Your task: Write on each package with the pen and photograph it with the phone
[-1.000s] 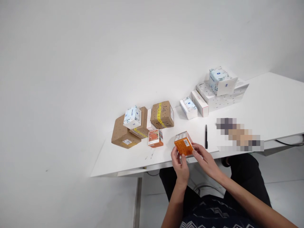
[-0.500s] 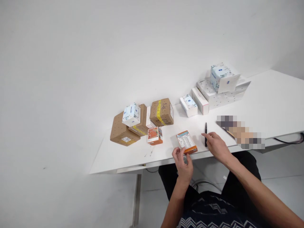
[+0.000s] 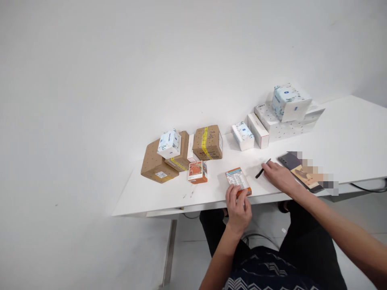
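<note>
A small orange and white box (image 3: 237,177) with printed text lies near the table's front edge. My left hand (image 3: 238,207) is bent over its near end, fingers on the printed top and thumb at the lower right. To the right, my right hand (image 3: 278,175) pinches a black pen (image 3: 259,174) close above the table. The pen slants, one end toward the box and the other rising past my fingertips. Part of its shaft is hidden by the fingers.
A phone (image 3: 286,161) lies right of my right hand, partly blurred out. Left stands another orange box (image 3: 196,172). Behind are taped cardboard boxes (image 3: 208,143), tissue packs (image 3: 243,136), a slim white box (image 3: 258,131) and a larger white box (image 3: 296,127) against the wall.
My right hand has taken hold of the pen and turned it from upright in view to slanted. My left hand has slid farther over the near end of the box. The view has shifted slightly.
</note>
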`<state>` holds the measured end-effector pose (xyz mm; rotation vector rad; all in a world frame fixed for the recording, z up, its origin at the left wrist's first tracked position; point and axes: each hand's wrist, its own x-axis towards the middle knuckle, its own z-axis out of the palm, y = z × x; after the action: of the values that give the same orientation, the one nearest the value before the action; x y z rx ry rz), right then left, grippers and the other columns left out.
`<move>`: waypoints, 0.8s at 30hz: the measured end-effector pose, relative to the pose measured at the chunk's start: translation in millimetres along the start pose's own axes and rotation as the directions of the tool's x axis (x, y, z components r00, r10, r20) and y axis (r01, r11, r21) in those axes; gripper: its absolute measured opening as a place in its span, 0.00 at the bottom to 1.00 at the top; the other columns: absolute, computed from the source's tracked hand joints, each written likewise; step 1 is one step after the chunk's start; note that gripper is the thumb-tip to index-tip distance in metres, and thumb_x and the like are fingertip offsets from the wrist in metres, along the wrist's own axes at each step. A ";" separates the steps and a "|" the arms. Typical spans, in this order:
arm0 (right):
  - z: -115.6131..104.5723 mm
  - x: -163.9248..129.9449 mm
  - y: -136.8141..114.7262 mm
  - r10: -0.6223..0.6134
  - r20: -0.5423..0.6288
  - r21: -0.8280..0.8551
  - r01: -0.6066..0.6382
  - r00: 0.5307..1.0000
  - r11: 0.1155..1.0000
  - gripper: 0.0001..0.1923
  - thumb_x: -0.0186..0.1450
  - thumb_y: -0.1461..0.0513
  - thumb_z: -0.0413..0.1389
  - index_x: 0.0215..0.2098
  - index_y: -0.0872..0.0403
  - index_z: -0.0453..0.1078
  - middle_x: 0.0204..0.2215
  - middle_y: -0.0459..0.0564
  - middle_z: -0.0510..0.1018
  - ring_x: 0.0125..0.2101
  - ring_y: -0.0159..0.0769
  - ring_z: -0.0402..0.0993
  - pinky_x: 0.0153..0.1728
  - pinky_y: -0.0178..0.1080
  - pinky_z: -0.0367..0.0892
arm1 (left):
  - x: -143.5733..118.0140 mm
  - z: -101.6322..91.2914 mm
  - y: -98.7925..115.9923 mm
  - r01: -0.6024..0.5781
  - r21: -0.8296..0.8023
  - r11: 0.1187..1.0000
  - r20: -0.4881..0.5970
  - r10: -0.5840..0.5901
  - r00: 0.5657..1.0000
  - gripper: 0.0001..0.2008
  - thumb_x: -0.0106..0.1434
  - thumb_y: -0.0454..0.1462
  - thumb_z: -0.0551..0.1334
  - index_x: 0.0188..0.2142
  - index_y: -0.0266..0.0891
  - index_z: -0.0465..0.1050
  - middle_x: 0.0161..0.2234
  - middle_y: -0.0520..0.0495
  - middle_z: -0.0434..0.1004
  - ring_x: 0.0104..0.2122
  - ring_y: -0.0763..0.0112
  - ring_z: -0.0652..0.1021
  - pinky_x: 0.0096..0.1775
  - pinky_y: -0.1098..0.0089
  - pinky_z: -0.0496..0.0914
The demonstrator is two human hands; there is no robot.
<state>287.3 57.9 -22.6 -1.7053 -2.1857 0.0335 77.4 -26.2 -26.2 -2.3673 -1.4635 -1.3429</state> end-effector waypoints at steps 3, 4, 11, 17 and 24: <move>-16.9 -1.3 -7.7 0.333 -0.222 0.413 -0.221 0.916 0.884 0.03 0.62 0.61 0.52 0.34 0.53 0.64 0.22 0.50 0.72 0.24 0.40 0.71 0.25 0.39 0.62 | 3.3 8.7 3.5 -0.027 0.031 0.999 0.049 0.025 0.998 0.20 0.61 0.28 0.55 0.52 0.39 0.69 0.50 0.39 0.72 0.56 0.55 0.68 0.55 0.50 0.66; -22.9 -2.3 -14.1 0.442 -0.254 0.575 -0.232 0.860 0.784 0.05 0.62 0.59 0.52 0.34 0.52 0.62 0.21 0.47 0.71 0.22 0.38 0.71 0.24 0.38 0.63 | 4.8 11.2 4.7 -0.026 0.044 0.999 0.071 0.023 0.997 0.21 0.61 0.28 0.55 0.54 0.39 0.68 0.50 0.39 0.72 0.56 0.55 0.69 0.55 0.50 0.65; -43.9 -3.8 -80.5 0.525 -0.001 0.991 -0.068 0.851 0.113 0.08 0.63 0.58 0.51 0.36 0.53 0.66 0.23 0.45 0.74 0.22 0.33 0.71 0.26 0.39 0.69 | 13.4 19.5 7.5 -0.034 0.051 0.998 0.112 0.028 0.993 0.20 0.60 0.28 0.55 0.53 0.37 0.68 0.49 0.40 0.75 0.52 0.60 0.73 0.53 0.58 0.67; -26.0 9.8 -103.1 0.438 0.043 0.935 -0.191 0.898 0.300 0.07 0.61 0.56 0.54 0.32 0.51 0.63 0.21 0.42 0.70 0.22 0.31 0.68 0.25 0.36 0.66 | 11.4 24.7 1.5 -0.035 -0.013 0.999 -0.005 0.035 0.999 0.17 0.62 0.29 0.54 0.49 0.39 0.70 0.45 0.41 0.78 0.50 0.62 0.75 0.54 0.56 0.66; -1.6 9.7 -107.6 0.354 -0.060 0.728 -0.202 0.933 0.655 0.16 0.67 0.51 0.44 0.33 0.51 0.65 0.26 0.49 0.76 0.28 0.38 0.73 0.33 0.41 0.67 | 9.2 28.9 -8.8 -0.093 -0.088 0.992 -0.121 0.082 0.989 0.11 0.60 0.31 0.57 0.42 0.36 0.73 0.41 0.39 0.78 0.45 0.61 0.76 0.47 0.58 0.72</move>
<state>185.4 37.8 7.3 -1.4587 -1.4323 0.6808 90.9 -1.8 -41.0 -2.3312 -1.2783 -1.5309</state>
